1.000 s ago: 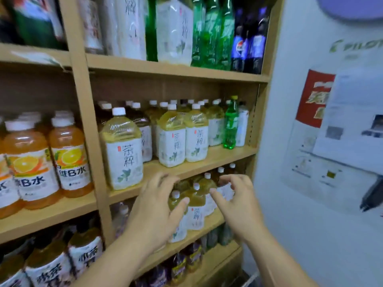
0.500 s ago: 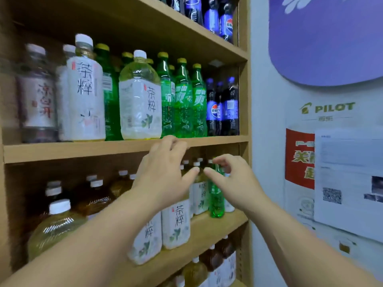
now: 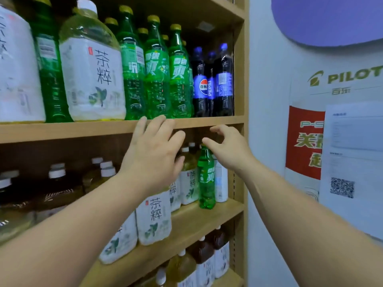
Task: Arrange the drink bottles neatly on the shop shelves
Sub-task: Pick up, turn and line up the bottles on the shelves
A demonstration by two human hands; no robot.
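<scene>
The wooden shelving [image 3: 240, 162] fills the view around both hands, with a red poster [image 3: 304, 141] on the wall out past the right hand [image 3: 230, 150]. Above and outward of the left hand [image 3: 153, 156] stands a large tea bottle [image 3: 91, 69]. Directly above its fingertips is a row of green soda bottles [image 3: 157, 75], and above the right hand are dark cola bottles [image 3: 222, 79]. Under the left wrist and forearm, white-labelled tea bottles [image 3: 154, 218] line the middle shelf. A small green bottle [image 3: 206, 183] stands upright on that shelf, just below the right hand's fingers. The left hand is spread wide and flat, its fingertips at the front edge of the upper shelf board [image 3: 83, 129], holding nothing. The right hand is loosely curled with a wide gap, gripping nothing. Whether its fingertip touches the green bottle's cap cannot be told.
</scene>
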